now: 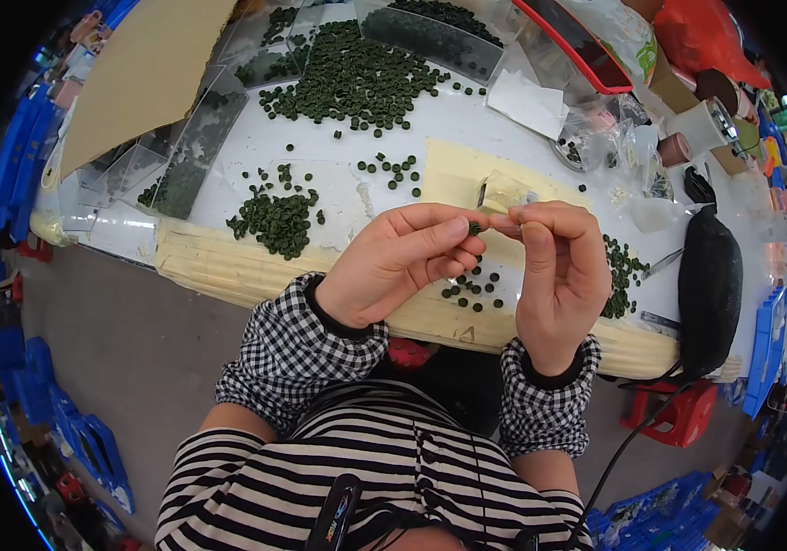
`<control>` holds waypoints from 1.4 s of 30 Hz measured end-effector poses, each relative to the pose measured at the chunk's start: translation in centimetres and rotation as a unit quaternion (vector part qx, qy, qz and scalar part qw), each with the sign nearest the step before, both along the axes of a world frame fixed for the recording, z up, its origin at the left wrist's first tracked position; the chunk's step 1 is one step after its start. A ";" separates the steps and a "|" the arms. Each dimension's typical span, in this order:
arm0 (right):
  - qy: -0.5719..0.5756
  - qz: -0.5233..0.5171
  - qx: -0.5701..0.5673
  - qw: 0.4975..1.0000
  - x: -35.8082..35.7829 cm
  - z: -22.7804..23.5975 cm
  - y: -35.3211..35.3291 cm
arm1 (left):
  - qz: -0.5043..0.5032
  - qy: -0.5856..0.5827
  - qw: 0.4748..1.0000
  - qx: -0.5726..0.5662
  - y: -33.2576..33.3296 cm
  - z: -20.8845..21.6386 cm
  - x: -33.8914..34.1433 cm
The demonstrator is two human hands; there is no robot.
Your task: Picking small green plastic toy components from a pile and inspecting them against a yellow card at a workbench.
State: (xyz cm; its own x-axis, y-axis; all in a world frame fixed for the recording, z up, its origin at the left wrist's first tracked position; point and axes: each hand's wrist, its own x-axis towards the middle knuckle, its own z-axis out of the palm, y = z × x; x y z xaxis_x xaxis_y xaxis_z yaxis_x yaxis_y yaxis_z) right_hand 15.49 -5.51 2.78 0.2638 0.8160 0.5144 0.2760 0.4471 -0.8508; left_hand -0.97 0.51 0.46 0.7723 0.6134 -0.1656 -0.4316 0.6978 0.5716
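In front of my chest, my left hand [407, 257] pinches a small dark green disc [475, 228] between thumb and forefinger. My right hand [560, 271] is closed in a pinch close beside it, its fingertips almost touching the disc. Whatever lies in the right fingertips is too small to make out. Loose green discs [477, 289] lie on the table below the hands. Just beyond the fingers sits a small block wrapped in cream tape [506, 191].
The white table [338, 174] has a padded, cream-taped front edge [219, 266]. Piles of green discs [347, 73] lie at the far side, the left [276, 220] and the right [623, 275]. Clear plastic boxes [200, 138], cardboard [141, 69], a black pouch [710, 289] and tweezers [664, 262] surround them.
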 end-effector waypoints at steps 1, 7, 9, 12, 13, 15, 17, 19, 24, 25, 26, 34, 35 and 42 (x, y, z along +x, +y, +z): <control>-0.003 0.001 0.000 1.000 0.0 0.0 0.0 | 0.000 0.000 1.000 -0.001 0.0 0.0 0.0; 0.009 -0.036 0.013 0.999 0.4 0.1 -0.1 | 0.008 0.007 1.000 0.005 -0.1 0.0 0.1; 0.007 -0.100 0.025 0.995 0.6 0.1 0.1 | 0.038 0.018 0.998 0.037 -0.2 -0.3 0.2; -0.206 -0.220 0.047 0.952 2.3 0.4 0.7 | 0.089 0.066 0.987 0.113 -0.3 -0.3 0.3; -0.240 -0.238 0.054 0.940 2.4 0.8 0.9 | 0.108 0.087 0.980 0.143 -0.4 -0.3 0.4; -0.286 -0.238 0.039 0.927 2.9 0.7 1.1 | 0.130 0.106 0.970 0.175 -0.6 -0.1 0.5; -0.318 -0.235 0.021 0.918 3.1 0.4 1.2 | 0.148 0.116 0.963 0.190 -0.7 0.0 0.6; -0.335 -0.231 0.000 0.914 3.1 0.1 1.2 | 0.161 0.118 0.961 0.190 -0.7 0.1 0.7; -0.353 -0.218 -0.012 0.910 2.8 0.3 1.2 | 0.175 0.110 0.957 0.203 -0.8 -0.1 0.7; -0.351 -0.222 -0.009 0.910 2.7 0.4 1.1 | 0.176 0.111 0.956 0.208 -0.8 -0.1 0.7; -0.344 -0.221 0.001 0.913 2.6 0.6 0.9 | 0.176 0.104 0.957 0.206 -0.8 -0.1 0.6; -0.222 -0.048 -0.009 0.974 0.4 0.7 -1.4 | 0.185 0.100 0.951 0.225 -1.0 -0.3 0.6; -0.213 -0.036 -0.010 0.976 0.2 0.4 -1.4 | 0.184 0.098 0.951 0.226 -1.0 -0.3 0.6; -0.202 -0.022 -0.001 0.979 -0.1 -0.4 -1.4 | 0.181 0.099 0.944 0.256 -0.9 -0.3 0.5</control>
